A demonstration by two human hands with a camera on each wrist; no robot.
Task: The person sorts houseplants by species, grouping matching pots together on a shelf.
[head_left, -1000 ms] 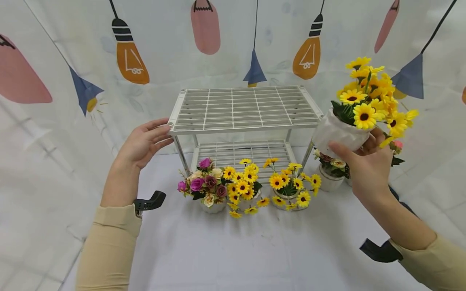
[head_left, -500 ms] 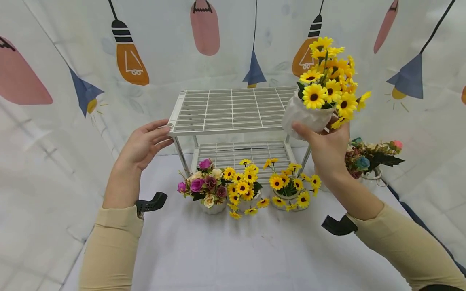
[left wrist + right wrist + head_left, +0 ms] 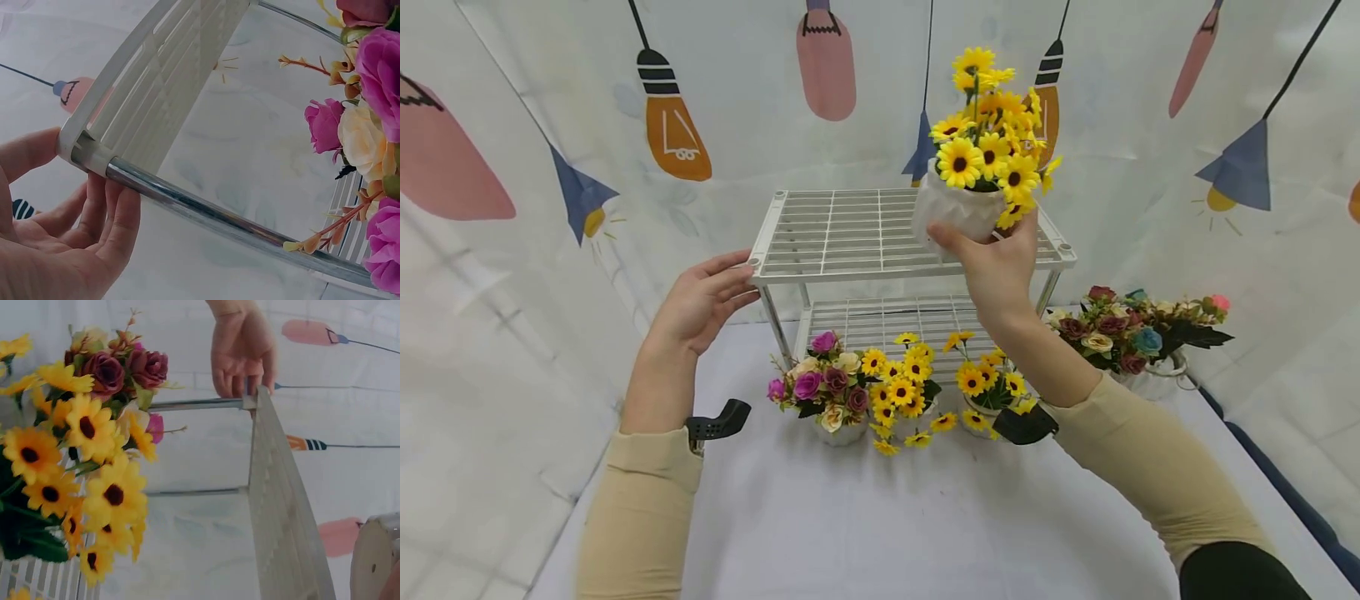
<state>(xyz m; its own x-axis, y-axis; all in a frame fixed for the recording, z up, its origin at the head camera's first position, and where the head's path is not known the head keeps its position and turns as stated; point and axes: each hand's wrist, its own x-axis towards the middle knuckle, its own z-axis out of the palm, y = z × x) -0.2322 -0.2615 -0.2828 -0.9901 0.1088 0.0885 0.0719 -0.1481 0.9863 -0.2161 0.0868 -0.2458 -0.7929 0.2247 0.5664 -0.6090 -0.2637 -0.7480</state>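
Note:
My right hand [image 3: 1000, 271] grips a white flowerpot [image 3: 955, 208] of yellow sunflowers [image 3: 992, 150], thumb on the near side, over the right part of the white two-tier wire rack's [image 3: 842, 233] upper shelf. Part of the pot's base [image 3: 372, 565] shows at the edge of the right wrist view. At the rack's front left corner is my left hand [image 3: 696, 304]; in the left wrist view its fingers [image 3: 125, 219] lie under the corner, opposite a digit on top. The right forearm hides part of the lower shelf [image 3: 865, 315].
In front of the rack stand a pot of purple and cream roses [image 3: 823, 383] and two pots of sunflowers [image 3: 902, 392], [image 3: 985, 387]. More potted roses [image 3: 1105, 333] stand to the right. A patterned curtain [image 3: 737, 100] hangs behind the white table [image 3: 865, 517].
My right hand has carried the sunflower pot leftward from beside the rack to over its upper shelf. The roses on the right have come into view. My left hand stays at the corner.

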